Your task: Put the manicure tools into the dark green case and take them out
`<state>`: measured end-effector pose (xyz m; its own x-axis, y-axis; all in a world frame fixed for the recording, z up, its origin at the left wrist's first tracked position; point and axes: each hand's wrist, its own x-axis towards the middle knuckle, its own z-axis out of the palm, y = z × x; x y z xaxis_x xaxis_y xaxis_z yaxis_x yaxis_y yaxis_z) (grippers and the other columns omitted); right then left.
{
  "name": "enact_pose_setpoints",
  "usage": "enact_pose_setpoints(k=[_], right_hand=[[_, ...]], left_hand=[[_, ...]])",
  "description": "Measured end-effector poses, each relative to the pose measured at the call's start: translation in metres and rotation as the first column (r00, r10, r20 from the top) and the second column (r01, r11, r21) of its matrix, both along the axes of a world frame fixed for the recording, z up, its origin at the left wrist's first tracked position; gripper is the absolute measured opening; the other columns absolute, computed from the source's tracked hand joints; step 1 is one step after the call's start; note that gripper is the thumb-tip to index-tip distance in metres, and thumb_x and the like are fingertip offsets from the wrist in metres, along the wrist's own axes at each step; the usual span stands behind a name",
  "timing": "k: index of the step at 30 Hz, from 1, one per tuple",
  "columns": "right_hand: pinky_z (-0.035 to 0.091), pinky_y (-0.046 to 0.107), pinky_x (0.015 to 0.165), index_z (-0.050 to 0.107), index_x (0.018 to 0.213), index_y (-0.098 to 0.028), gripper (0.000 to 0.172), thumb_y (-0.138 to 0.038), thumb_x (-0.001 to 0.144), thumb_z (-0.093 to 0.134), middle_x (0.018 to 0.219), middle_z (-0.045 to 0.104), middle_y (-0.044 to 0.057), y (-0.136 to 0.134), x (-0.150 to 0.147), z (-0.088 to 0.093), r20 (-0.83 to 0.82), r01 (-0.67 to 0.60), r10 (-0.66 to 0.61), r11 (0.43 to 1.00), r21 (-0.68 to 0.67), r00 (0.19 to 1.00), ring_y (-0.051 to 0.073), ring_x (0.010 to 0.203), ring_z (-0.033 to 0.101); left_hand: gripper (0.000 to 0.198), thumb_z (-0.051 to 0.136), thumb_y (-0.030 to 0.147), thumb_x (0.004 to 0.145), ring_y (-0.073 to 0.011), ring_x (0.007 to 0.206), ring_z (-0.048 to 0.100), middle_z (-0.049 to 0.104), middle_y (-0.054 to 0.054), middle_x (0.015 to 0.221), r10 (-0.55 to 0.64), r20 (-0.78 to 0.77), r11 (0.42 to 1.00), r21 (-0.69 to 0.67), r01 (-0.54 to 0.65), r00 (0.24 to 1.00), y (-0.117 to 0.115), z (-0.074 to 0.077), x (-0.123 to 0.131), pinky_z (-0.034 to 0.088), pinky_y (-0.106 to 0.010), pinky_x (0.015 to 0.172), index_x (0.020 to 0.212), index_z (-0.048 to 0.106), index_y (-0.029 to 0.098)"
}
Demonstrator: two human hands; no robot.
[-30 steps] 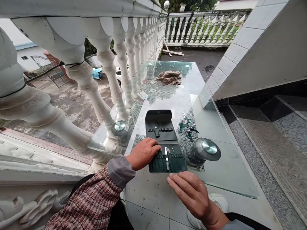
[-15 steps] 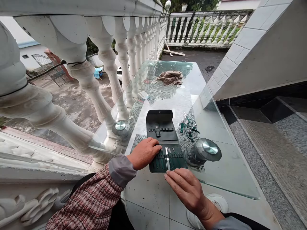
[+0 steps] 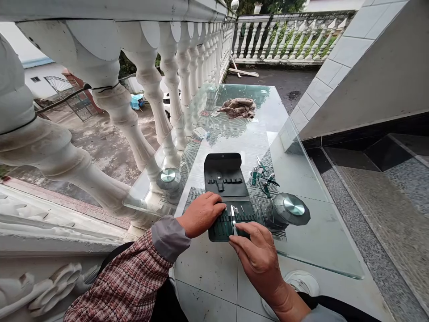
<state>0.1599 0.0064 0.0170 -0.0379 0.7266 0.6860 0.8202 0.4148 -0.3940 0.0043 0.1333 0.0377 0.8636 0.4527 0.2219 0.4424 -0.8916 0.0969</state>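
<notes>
The black case (image 3: pixel 234 190) is lying open on the glass tabletop (image 3: pixel 321 230), near the person, its loops holding slim tools in a row. The left hand (image 3: pixel 203 214) is resting over its left edge, probably steadying it; those fingers are lying close together, whatever is under them hidden. The right hand (image 3: pixel 256 257) is bracketing the silver tool's (image 3: pixel 233 210) near end, where it is easiest to reach; whether its fingers are gripping, I cannot tell. Loose clippers (image 3: pixel 254 178) are sitting right of the case, apparently within easy reach.

White balustrade (image 3: pixel 147 82) left, glass table (image 3: pixel 301 243), stone steps (image 3: pixel 398 197) right.
</notes>
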Motion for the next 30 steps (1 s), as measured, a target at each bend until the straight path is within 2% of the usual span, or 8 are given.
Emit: enact_pose_setpoints(k=[6,10,16,25,30], right_hand=[[0.041,0.042,0.087,0.065,0.085,-0.02,0.01,-0.016,0.081,0.058,0.1,0.059,0.007,0.005,0.002,-0.004,-0.003,0.083,-0.083,0.995,-0.054,0.997,0.022,0.101,0.05],[0.041,0.044,0.089,0.065,0.092,-0.019,0.013,-0.018,0.082,0.057,0.103,0.058,0.008,0.006,0.005,-0.006,0.037,0.094,-0.092,0.993,-0.07,0.995,0.024,0.103,0.049],[0.041,0.043,0.091,0.062,0.105,-0.019,0.022,-0.015,0.085,0.053,0.106,0.058,0.009,-0.002,0.012,-0.006,0.04,0.1,-0.099,0.994,-0.039,0.994,0.023,0.104,0.049],[0.036,0.046,0.096,0.065,0.1,-0.019,0.019,-0.023,0.087,0.052,0.108,0.062,0.009,-0.005,0.004,-0.011,0.21,0.082,-0.082,0.997,0.011,0.974,0.025,0.107,0.048],[0.034,0.046,0.099,0.065,0.102,-0.018,0.02,-0.025,0.086,0.053,0.111,0.062,0.01,-0.005,0.003,-0.013,0.253,0.084,-0.093,0.995,0.045,0.963,0.024,0.11,0.047]], left_hand=[[0.017,0.045,0.019,0.094,-0.0193,0.089,0.049,0.055,-0.007,0.098,-0.003,-0.001,1.0,0.005,0.003,1.0,0.001,-0.001,0.0,0.045,-0.032,0.081,0.102,0.059,0.015],[0.017,0.045,0.019,0.094,-0.019,0.089,0.049,0.055,-0.007,0.099,-0.006,-0.003,1.0,0.002,0.006,1.0,0.0,-0.001,0.0,0.045,-0.032,0.081,0.103,0.059,0.015],[0.018,0.044,0.018,0.094,-0.0187,0.09,0.049,0.055,-0.007,0.098,-0.008,-0.009,1.0,0.003,0.008,1.0,0.001,-0.002,-0.001,0.045,-0.032,0.081,0.105,0.058,0.015],[0.017,0.045,0.019,0.094,-0.0193,0.089,0.05,0.055,-0.007,0.097,-0.002,0.001,1.0,0.016,0.002,1.0,0.0,-0.002,0.0,0.045,-0.032,0.08,0.102,0.059,0.015],[0.016,0.045,0.018,0.094,-0.0188,0.09,0.05,0.055,-0.007,0.097,-0.005,-0.006,1.0,0.012,0.005,1.0,0.0,-0.001,0.0,0.045,-0.032,0.081,0.102,0.058,0.015]])
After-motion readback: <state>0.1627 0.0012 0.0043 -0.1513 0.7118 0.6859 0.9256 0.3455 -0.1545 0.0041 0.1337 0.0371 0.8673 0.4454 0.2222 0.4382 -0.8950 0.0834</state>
